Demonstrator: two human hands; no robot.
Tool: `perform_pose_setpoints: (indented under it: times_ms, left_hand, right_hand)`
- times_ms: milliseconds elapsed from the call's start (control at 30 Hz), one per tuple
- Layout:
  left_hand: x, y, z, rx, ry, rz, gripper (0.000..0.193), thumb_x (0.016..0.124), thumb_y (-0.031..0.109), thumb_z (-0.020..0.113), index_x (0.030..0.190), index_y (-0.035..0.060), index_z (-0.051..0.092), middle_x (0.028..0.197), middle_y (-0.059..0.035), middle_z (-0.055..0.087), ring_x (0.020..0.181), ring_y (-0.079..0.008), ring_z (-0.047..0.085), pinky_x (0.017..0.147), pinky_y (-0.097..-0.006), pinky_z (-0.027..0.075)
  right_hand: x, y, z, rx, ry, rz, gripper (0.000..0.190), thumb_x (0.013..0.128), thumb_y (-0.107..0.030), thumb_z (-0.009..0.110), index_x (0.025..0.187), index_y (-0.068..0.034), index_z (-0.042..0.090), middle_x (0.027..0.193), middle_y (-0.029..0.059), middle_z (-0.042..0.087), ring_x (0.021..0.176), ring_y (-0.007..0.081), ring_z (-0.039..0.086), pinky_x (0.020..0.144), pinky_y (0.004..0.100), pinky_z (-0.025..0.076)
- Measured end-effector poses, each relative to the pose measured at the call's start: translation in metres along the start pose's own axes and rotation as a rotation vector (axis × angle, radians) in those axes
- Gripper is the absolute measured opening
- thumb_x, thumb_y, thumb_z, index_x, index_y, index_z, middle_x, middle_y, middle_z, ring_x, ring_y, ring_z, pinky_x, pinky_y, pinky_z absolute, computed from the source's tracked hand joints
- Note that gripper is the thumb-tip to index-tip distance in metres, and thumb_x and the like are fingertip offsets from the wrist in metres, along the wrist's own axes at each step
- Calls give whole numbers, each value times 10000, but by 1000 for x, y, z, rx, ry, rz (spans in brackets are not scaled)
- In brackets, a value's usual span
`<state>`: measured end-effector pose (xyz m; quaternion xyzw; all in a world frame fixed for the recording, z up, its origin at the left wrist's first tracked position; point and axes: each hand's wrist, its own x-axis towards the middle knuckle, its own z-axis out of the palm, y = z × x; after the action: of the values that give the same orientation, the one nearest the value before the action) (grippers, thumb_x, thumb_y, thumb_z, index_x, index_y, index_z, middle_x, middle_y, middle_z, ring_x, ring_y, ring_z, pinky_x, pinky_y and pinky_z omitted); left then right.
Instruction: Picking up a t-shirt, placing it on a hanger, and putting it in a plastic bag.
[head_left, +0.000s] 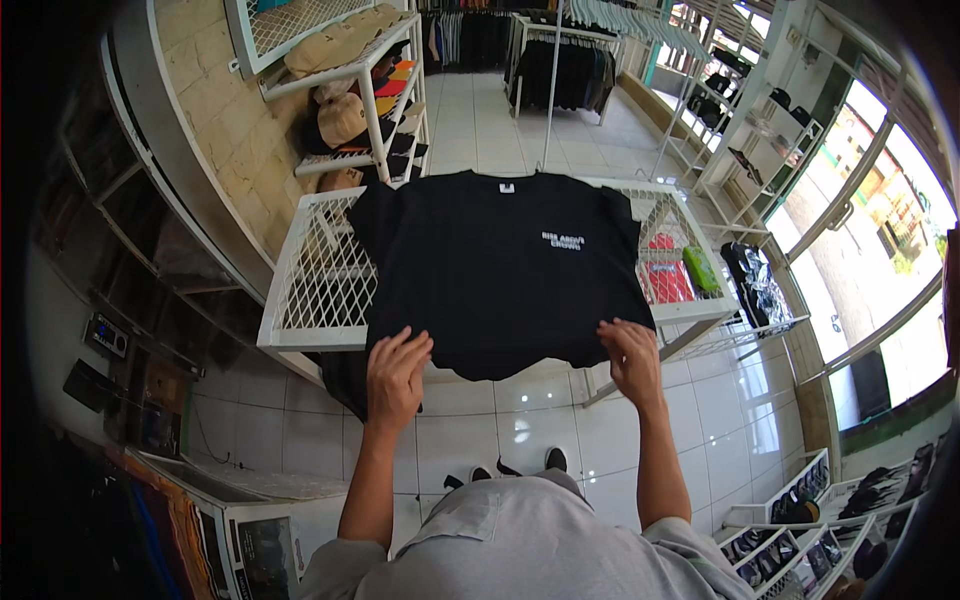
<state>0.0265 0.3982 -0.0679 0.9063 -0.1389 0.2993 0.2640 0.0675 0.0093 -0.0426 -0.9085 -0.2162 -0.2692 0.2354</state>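
Note:
A black T-shirt (495, 277) lies spread face up over a white metal mesh table (322, 337), its neckline away from me. It has a white neck label and small white print on the chest. The hem hangs a little past the near table edge. My left hand (397, 375) is at the hem's left corner, fingers over the cloth. At the right corner, my right hand (632, 360) has its fingers bent against the fabric. Whether either hand pinches the cloth or only rests on it is hard to see.
Left of the table stands a white shelf (367, 82) with caps and bags. Red packets (666, 277) and a green pack (700, 268) show at the table's right end. Farther off is a rack of dark clothes (566, 75). Folded clothes (754, 281) lie in a wire basket at right.

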Motion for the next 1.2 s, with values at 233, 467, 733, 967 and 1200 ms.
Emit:
perform_pose_setpoints:
  times_ms: [233,467,733,967,1200]
  left_hand:
    - [55,14,8,-90,71,-85,257,949,192,692,1177,79,725,1038,-98,700,1002,-283,631,891,-426,460]
    - [109,-18,64,162,-151,-172,334,994,241,646,1287,83,669,1285,-135,627,1212,-322,570,1055,-477,420]
    - [106,-25,60,129,-281,-207,436,1067,345,509,1415,95,590,1569,-168,454,1494,-370,357,1234,-554,240]
    - [110,-14,54,54,-298,-269,438,1045,339,543,1398,89,611,1551,-168,478,1484,-372,374,1231,-555,233]
    - [121,-9,50,55,-326,-322,429,1035,321,561,1389,84,619,1540,-164,490,1478,-368,388,1229,-564,238]
  right_hand:
    - [59,-3,33,55,72,165,192,886,-229,752,963,-55,728,983,111,692,979,324,642,880,414,487]
    - [99,22,83,-138,128,224,218,897,-220,729,1042,-58,718,1026,127,632,1010,338,593,900,435,485]
    - [142,5,88,-107,25,139,298,862,-181,702,1145,-87,710,1024,96,664,962,296,633,830,431,473]
    - [274,65,170,25,-115,183,190,832,-257,743,901,-80,744,938,138,718,890,339,699,780,451,542]
    - [328,64,179,-311,-738,412,428,868,-459,714,1084,-92,764,1138,175,740,1088,343,704,939,436,555]
